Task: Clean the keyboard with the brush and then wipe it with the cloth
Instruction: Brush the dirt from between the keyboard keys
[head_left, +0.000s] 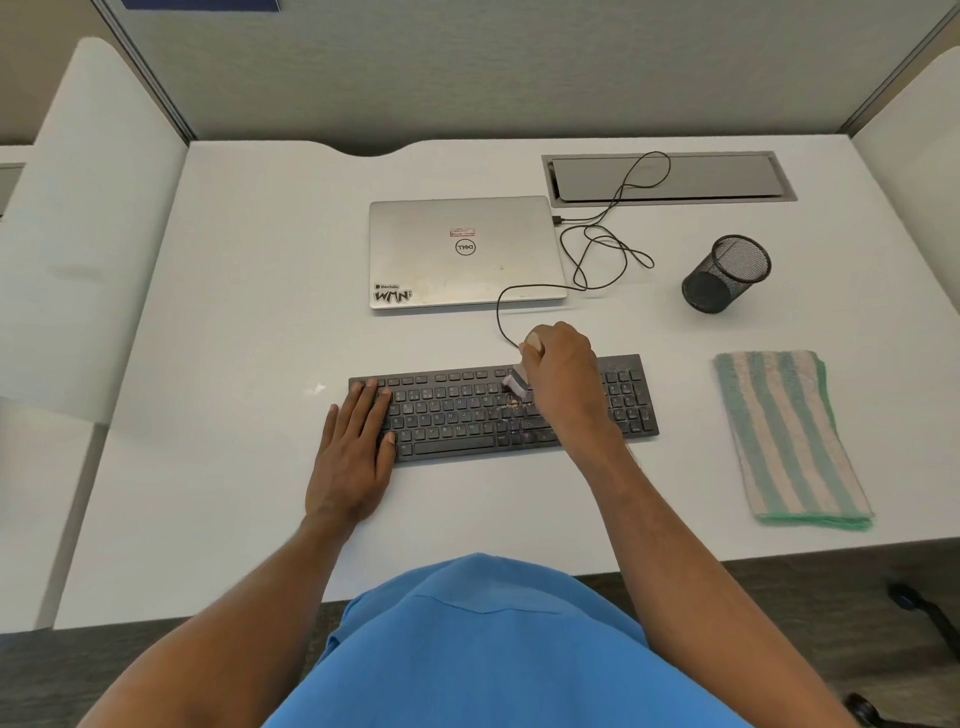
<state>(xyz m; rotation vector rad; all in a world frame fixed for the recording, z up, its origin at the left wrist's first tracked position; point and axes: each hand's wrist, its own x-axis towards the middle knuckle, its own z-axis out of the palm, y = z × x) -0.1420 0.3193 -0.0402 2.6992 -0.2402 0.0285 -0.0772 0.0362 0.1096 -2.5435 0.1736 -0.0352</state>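
While the left hand lies flat, fingers straight, on the left end of the black keyboard, the right hand is curled around the brush, whose bristle end meets the keys right of centre. Both forearms reach forward, and the right wrist crosses the keyboard's near edge. Light specks show on the keys beside the brush. The keyboard lies mid-table on the white table. The folded striped cloth lies to its right, apart from it. A closed silver laptop sits behind the keyboard, with a looped black cable beside it. A black mesh cup stands further right. A grey partition backs the table.
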